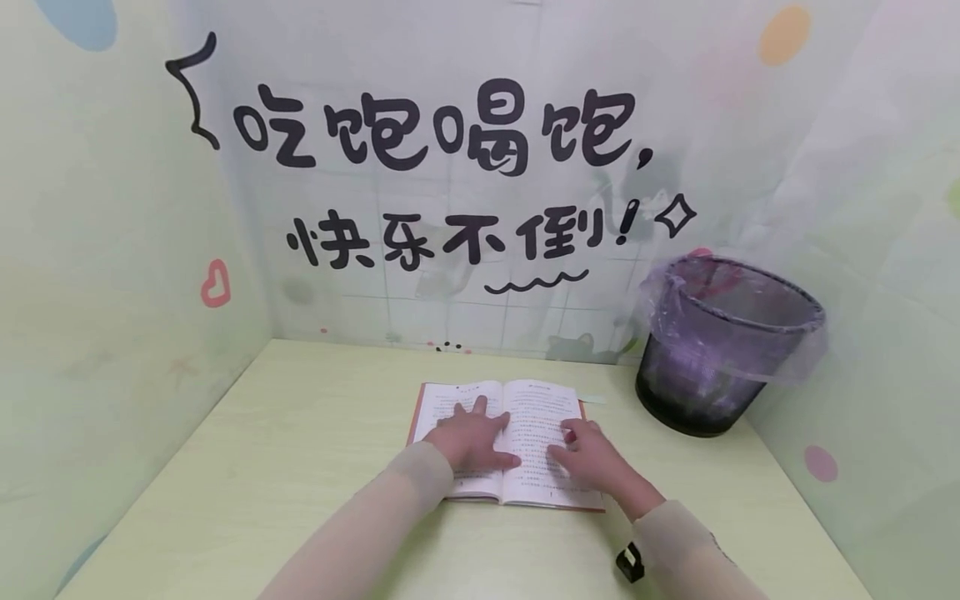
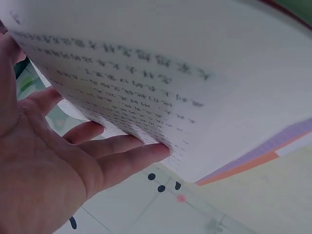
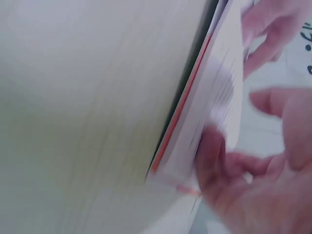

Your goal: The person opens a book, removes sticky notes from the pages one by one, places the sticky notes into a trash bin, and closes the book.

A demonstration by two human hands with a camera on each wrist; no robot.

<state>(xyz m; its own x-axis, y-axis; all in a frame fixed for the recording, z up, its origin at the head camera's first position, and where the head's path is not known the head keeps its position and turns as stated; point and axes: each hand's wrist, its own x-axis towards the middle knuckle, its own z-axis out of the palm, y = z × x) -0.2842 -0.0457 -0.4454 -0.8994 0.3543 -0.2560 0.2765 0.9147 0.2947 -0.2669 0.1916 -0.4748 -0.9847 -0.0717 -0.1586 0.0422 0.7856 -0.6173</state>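
Observation:
An open book [image 1: 534,487] with printed pages and an orange-red cover lies on the table. My left hand [image 1: 471,440] rests across its left page with fingers spread, the thumb reaching past the centre fold. In the left wrist view, those fingertips [image 2: 161,150] touch the printed page. Over the right page is my right hand [image 1: 594,460], thumb and index finger apart and the other fingers loosely bent. The right wrist view is blurred: the right hand [image 3: 253,195] is close to the page by the book's edge, with no page seen pinched in it.
A pale green tab [image 1: 594,399] sticks out from the book's right side. At the back right of the pale table [image 1: 300,450] stands a black mesh bin [image 1: 705,367] with a purple liner. Printed wall sheets [image 1: 465,317] enclose the table. A small black object [image 1: 630,562] shows by the right sleeve.

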